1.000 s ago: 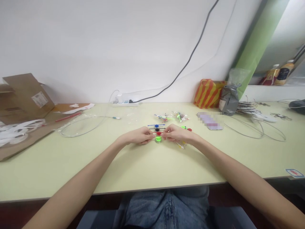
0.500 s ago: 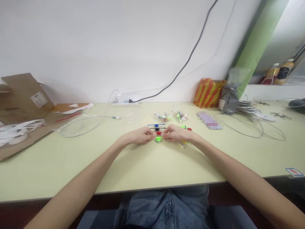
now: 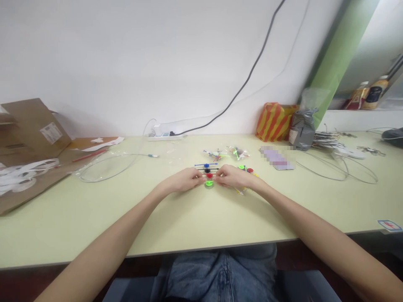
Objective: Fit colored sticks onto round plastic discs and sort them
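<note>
A row of small plastic arrow spinners stands in front of me: a blue spinner (image 3: 206, 165) at the back, then a black spinner (image 3: 207, 170), a red spinner (image 3: 209, 175) and a green spinner (image 3: 209, 183) nearest. My left hand (image 3: 185, 179) is closed in a pinch at the green spinner's left side. From the right, my right hand (image 3: 231, 176) pinches at its other side. The fingertips cover the ends of the green arrow. Beside my right wrist lie a second green piece (image 3: 242, 167), a red piece (image 3: 249, 170) and a partly hidden yellow-and-white piece (image 3: 241, 192).
Clear bags of coloured parts (image 3: 238, 153) lie behind the row. Further right are a phone (image 3: 277, 158), a striped bag (image 3: 272, 121) and a grey pouch (image 3: 304, 129). On the left sit a cable (image 3: 103, 178) and a cardboard box (image 3: 34, 128). A power strip (image 3: 165, 136) lies by the wall.
Both hands stay at the green spinner with only slight finger shifts. The row of spinners keeps its place.
</note>
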Tool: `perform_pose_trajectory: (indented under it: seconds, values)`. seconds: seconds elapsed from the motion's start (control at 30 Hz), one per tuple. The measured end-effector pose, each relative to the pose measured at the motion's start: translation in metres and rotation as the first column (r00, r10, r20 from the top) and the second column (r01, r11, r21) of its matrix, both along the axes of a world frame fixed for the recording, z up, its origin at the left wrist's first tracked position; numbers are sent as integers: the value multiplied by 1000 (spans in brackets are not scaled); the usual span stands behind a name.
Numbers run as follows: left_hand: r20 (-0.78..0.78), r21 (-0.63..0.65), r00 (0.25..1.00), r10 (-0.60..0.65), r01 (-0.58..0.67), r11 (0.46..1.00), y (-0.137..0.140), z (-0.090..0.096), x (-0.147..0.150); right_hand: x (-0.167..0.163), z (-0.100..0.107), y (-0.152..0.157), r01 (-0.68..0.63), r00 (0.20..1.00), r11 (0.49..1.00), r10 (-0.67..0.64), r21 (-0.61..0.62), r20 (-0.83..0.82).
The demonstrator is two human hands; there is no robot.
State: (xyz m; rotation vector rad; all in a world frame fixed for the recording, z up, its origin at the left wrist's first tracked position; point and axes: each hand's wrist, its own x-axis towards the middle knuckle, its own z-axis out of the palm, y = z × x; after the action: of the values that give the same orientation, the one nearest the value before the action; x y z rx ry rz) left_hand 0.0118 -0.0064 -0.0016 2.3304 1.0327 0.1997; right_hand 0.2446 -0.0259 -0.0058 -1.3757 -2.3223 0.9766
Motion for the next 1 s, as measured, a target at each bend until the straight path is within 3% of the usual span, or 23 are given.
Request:
perform_pose_trajectory:
  seconds: [0.23,0.4,0.6,0.73,0.9,1.0]
  values:
    - [-10,102,999,30,-29,994,-5,1,3,0,1,-2,13,1000,999,-14,42,17]
    - [-42,151,998,-41,47,987,-8,4,4,6,5,-1,-61,998,998,61,-13,-14]
    - [-30,183,999,-9,15,983,-11,8,9,13,9,1,-24,998,999,26,27,-62]
    - [-114,221,993,-14,39,974,-13,8,8,14,13,-2,-23,1000,1000,23,17,8]
    - [-181,283,984,6,47,958,-12,6,7,31,23,5,136,981,964,-162,228,103]
    - [-175,310,984,10,46,950,-12,5,6,42,27,12,65,972,974,-111,219,206]
